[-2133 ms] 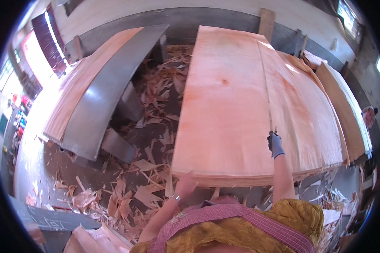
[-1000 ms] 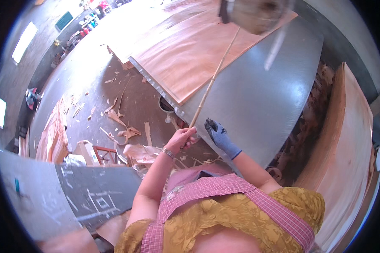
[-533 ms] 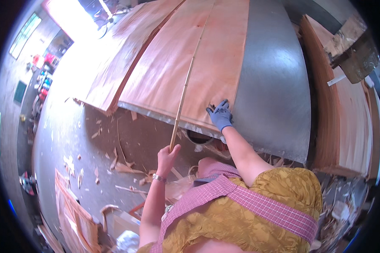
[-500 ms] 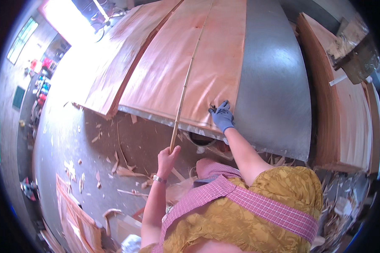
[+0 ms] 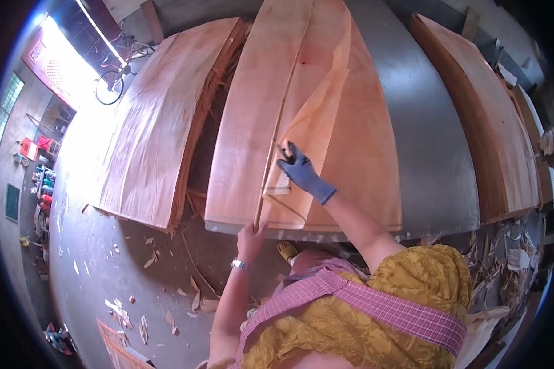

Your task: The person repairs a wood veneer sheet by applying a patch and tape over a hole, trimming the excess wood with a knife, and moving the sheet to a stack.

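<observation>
My left hand, bare with a wristwatch, pinches the near end of a long thin wooden strip that lies up along the veneer sheets on the grey metal table. My right hand wears a blue-grey glove and presses flat on a loose veneer piece whose far edge lifts and curls above the pile. The strip runs just left of the gloved hand.
Another stack of veneer sheets lies to the left, a further stack at the right. Wood scraps litter the concrete floor. A bicycle stands at the far left by a bright doorway.
The view swung from the right-hand stack to the middle table. I took a thin strip in my left hand and carried it over the veneer; the gloved right hand now presses a lifted veneer piece.
</observation>
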The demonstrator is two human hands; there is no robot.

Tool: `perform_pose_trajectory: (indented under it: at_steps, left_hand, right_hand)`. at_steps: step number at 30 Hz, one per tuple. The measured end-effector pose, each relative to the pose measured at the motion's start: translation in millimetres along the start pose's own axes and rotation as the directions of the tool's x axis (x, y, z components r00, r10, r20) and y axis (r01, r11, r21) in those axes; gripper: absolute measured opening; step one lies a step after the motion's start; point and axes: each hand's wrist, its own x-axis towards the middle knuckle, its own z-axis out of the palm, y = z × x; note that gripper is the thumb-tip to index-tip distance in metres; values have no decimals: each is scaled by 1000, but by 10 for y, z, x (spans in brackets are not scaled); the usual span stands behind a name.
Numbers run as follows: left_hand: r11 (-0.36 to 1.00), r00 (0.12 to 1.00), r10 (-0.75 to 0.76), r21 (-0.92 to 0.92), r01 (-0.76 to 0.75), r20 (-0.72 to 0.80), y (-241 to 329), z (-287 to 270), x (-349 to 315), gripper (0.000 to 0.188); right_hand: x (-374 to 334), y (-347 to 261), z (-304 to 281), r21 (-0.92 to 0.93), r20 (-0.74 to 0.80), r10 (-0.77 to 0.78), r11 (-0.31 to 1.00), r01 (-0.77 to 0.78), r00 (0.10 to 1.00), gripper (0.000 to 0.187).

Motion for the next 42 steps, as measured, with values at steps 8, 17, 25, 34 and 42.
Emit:
perform_pose_trajectory:
  at_steps: [8, 17, 25, 34, 42]
  left_hand:
    - [889, 959, 167, -456, -47, 227, -596, -342, 246, 48]
    - [833, 533, 302, -491, 255, 790, -456, -554, 298, 86]
    - [784, 282, 392, -478, 395, 876, -338, -791, 357, 63]
    - [735, -31, 610, -551, 394, 792, 276, -1471, 241, 57]
    - [-93, 451, 619, -509, 856, 643, -533, -739, -156, 82]
  right_hand:
    - [951, -239, 1556, -341, 131, -149, 922, 186, 980, 75]
    - [907, -783, 2557, -572, 320, 1, 797, 192, 947, 62]
    - [-858, -847, 1529, -940, -284, -251, 264, -217, 925, 79]
    - [-1678, -1314, 1100, 296, -410, 460, 884, -362, 788, 21]
    - [-2131, -1819, -2013, 614, -16, 183, 777, -135, 983, 13]
